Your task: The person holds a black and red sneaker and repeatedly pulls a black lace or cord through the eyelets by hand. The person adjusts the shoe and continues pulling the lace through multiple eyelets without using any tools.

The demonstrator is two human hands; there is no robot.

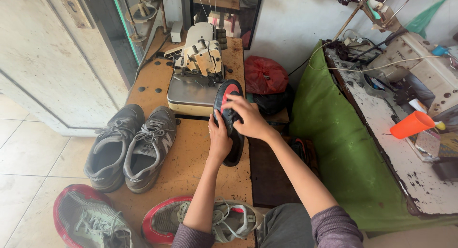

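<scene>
Black shoe with red patch, held in both hands at the desk edge, before the sewing machine.

Item: black shoe (230, 119), on its side, toe pointing far, heel near, lying at the right edge of the wooden desk (191, 167), touching or just short of the base of the cream sewing machine (198, 67). Left hand (219, 140), its grip closed on the shoe's left flank near the heel; right hand (248, 118) laid over the upper part, fingers curled round it just below the red patch. Handling note: best kept steady with the left hand bracing low while the right turns or presses, clear of the machine. Adjacent: grey pair of trainers (129, 145) to the left, red-soled trainers (191, 219) near.
</scene>
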